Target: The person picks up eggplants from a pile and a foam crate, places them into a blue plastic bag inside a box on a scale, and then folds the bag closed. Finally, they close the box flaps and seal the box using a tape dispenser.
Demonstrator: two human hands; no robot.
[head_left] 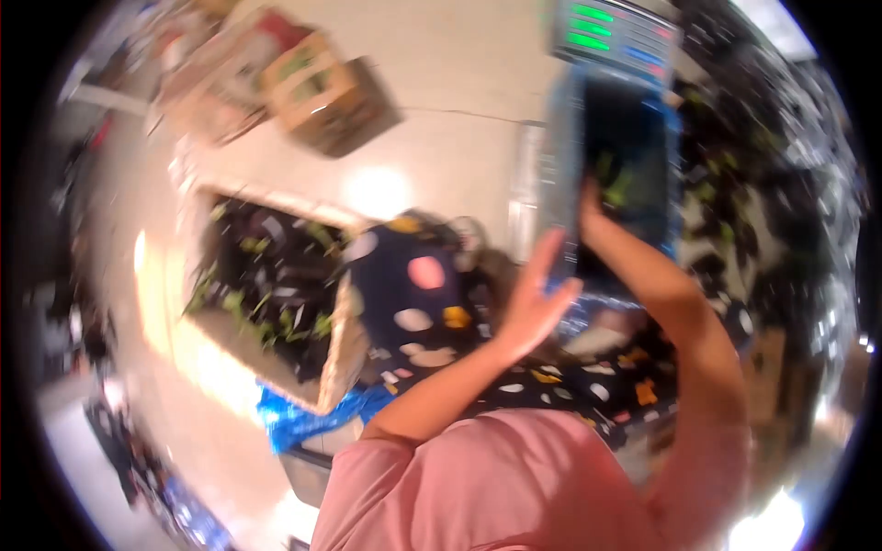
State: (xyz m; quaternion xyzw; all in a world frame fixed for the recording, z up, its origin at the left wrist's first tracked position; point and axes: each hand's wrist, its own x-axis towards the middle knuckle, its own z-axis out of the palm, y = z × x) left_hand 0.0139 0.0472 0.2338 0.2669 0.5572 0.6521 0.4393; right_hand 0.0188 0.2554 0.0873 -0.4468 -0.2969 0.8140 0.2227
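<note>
A long dark tray or bag with blue plastic edges (pixel 625 119) lies in front of me, below a digital scale (pixel 611 35) with green lit figures. My left hand (pixel 540 298) is at its near left edge, fingers spread and thumb apart, with nothing seen in it. My right hand (pixel 593 204) reaches inside, beside a green stem or leaf (pixel 614 179); its fingers are blurred and partly hidden, so a grip cannot be made out. Dark, glossy vegetables with green stems, resembling eggplants (pixel 276 266), fill a white-lined box (pixel 342 363) on the left.
A cardboard box (pixel 312 92) stands on the pale floor (pixel 441 64) at the upper left, near a brown sack (pixel 220 78). More dark, green-stemmed produce (pixel 726 184) lies at the right beside shiny plastic (pixel 818 156). Blue plastic (pixel 317 418) sticks out under the white-lined box.
</note>
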